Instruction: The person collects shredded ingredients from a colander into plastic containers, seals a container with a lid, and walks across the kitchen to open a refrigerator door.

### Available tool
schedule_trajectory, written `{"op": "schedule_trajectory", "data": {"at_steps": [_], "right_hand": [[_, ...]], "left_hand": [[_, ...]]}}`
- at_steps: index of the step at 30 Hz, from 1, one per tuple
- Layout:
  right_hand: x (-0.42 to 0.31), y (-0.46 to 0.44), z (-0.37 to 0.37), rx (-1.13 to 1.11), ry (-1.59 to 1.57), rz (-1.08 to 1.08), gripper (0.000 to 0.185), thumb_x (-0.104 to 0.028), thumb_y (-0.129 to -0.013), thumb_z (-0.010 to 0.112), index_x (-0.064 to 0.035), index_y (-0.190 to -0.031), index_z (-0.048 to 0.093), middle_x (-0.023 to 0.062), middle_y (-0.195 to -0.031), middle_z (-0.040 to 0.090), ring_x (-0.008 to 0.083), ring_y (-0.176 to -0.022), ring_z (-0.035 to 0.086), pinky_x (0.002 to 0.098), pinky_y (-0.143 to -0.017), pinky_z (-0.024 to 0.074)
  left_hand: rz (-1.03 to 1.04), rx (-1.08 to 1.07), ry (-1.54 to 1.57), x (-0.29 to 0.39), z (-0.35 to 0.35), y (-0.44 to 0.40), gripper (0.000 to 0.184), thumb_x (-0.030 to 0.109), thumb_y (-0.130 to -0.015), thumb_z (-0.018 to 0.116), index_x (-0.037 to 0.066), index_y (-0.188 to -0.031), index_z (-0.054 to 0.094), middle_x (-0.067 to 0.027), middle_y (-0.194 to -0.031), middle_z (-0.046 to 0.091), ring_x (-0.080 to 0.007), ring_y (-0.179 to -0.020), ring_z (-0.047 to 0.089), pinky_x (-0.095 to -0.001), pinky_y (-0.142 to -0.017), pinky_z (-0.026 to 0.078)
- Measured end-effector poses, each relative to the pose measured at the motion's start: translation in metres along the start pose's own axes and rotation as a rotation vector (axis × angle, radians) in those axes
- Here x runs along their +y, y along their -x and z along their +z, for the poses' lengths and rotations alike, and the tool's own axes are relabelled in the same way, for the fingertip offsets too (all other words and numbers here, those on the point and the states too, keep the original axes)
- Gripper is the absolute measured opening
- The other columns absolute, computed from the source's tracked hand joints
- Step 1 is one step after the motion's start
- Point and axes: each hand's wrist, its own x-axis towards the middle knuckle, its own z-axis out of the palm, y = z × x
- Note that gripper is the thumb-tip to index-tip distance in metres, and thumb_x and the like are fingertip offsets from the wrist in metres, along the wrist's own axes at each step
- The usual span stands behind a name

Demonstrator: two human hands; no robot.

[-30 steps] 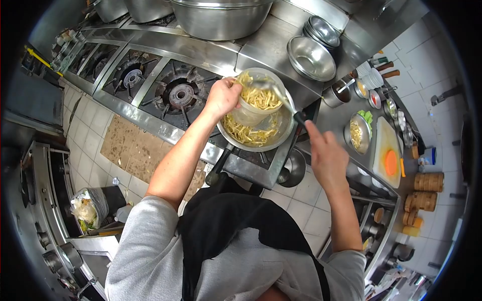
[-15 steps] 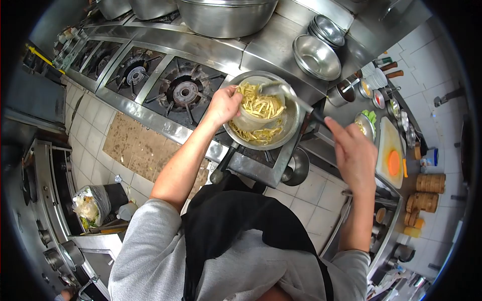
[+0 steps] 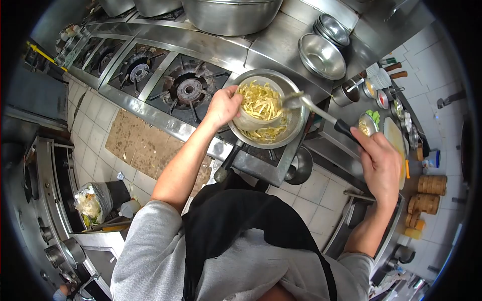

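Note:
My left hand (image 3: 224, 107) grips the rim of a pale bowl (image 3: 249, 123), its fingers closed on the near left edge. Pale yellow-green strips (image 3: 262, 102) fill this bowl, which is held over a steel pan (image 3: 298, 125). More of the same strips (image 3: 269, 134) lie in the pan below. In my right hand (image 3: 381, 163) is the black handle of a large metal spoon (image 3: 321, 113). The spoon's head is beside the right side of the bowl, over the pan, with a few strips on it. A black pan handle (image 3: 228, 161) points toward my body.
Gas burners (image 3: 190, 90) lie left of the pan. Behind stand a large pot (image 3: 231, 17) and steel bowls (image 3: 322, 56). To the right are a small dish of chopped food (image 3: 367, 125), a cutting board (image 3: 392, 129) and bamboo steamers (image 3: 432, 185). Another pan (image 3: 303, 165) sits lower, near the stove edge.
My right hand has moved right and toward my body, drawing the spoon away from the strips in the bowl. My left hand still holds the bowl over the pan.

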Motion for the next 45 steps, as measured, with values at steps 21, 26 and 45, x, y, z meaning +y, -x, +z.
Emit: {"op": "schedule_trajectory", "data": {"at_steps": [21, 26, 45], "right_hand": [[0.018, -0.002, 0.026, -0.003, -0.170, 0.179, 0.035, -0.007, -0.085, 0.065, -0.0149, -0.119, 0.069, 0.0127, -0.084, 0.064, 0.0320, -0.069, 0.061, 0.0386, -0.067, 0.0476], [0.057, -0.001, 0.109, -0.158, -0.121, 0.365, 0.033, -0.020, -0.089, 0.063, -0.0146, -0.122, 0.067, 0.0181, -0.099, 0.071, 0.0380, -0.085, 0.067, 0.0447, -0.077, 0.0518], [0.087, -0.015, 0.242, -0.232, -0.419, 0.316, 0.038, -0.015, -0.090, 0.063, -0.0192, -0.127, 0.065, 0.0119, -0.118, 0.068, 0.0299, -0.106, 0.067, 0.0366, -0.090, 0.0509]], "left_hand": [[0.009, 0.089, 0.168, 0.000, -0.021, 0.000, 0.036, 0.013, -0.096, 0.049, -0.005, -0.126, 0.060, -0.0058, -0.077, 0.067, -0.0070, -0.048, 0.055, -0.0212, -0.039, 0.039], [0.024, 0.207, 0.133, 0.019, -0.066, 0.019, 0.035, 0.011, -0.097, 0.046, -0.004, -0.126, 0.060, -0.0022, -0.073, 0.065, -0.0042, -0.046, 0.052, -0.0184, -0.037, 0.035], [-0.117, 0.442, 0.126, -0.045, -0.133, 0.125, 0.039, 0.013, -0.094, 0.044, -0.003, -0.127, 0.057, -0.0018, -0.076, 0.064, -0.0038, -0.045, 0.050, -0.0176, -0.035, 0.034]]}}
